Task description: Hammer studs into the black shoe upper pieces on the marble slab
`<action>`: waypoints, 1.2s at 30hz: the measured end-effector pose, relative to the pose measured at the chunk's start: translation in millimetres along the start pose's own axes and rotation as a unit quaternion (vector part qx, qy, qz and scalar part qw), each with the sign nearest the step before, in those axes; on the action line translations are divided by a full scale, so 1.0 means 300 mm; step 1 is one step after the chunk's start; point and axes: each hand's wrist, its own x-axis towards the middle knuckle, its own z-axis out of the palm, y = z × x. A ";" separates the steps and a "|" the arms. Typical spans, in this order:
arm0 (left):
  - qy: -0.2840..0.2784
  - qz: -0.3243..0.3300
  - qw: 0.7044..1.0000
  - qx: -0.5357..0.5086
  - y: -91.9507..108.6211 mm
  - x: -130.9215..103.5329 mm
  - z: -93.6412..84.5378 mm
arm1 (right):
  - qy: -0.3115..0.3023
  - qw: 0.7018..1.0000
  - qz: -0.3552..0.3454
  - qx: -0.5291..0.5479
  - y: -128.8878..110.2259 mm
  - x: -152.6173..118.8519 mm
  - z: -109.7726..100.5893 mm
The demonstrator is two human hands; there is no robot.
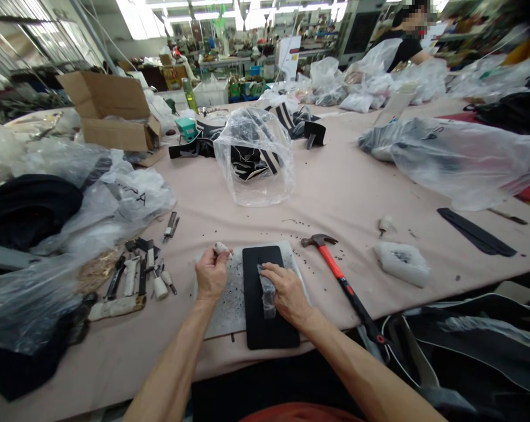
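Across the pink cloth-covered surface (330, 202), a pale board (232, 305) lies beneath a black panel (253, 293), presumably as firm backing. A claw hammer (344, 285) rests beside them, seemingly kept within reach. The right hand (289, 293) curls its fingers around a translucent strip (269, 305) on the panel, probably steadying it; the left hand (211, 274) pinches a small white-wrapped tool (221, 248) (tip indistinct).
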 end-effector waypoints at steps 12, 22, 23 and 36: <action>-0.164 -0.043 0.976 -0.134 -0.004 0.011 0.222 | 0.019 0.998 -0.002 0.064 0.029 0.005 -0.005; -0.166 -0.022 0.981 -0.097 -0.007 0.012 0.223 | 0.030 0.997 -0.006 0.068 0.034 0.009 -0.006; -0.167 -0.018 0.981 -0.093 -0.008 0.012 0.223 | 0.029 0.997 -0.006 0.069 0.034 0.008 -0.005; -0.209 0.100 0.972 0.034 -0.005 0.007 0.222 | 0.043 0.987 0.139 -0.074 0.144 -0.034 -0.227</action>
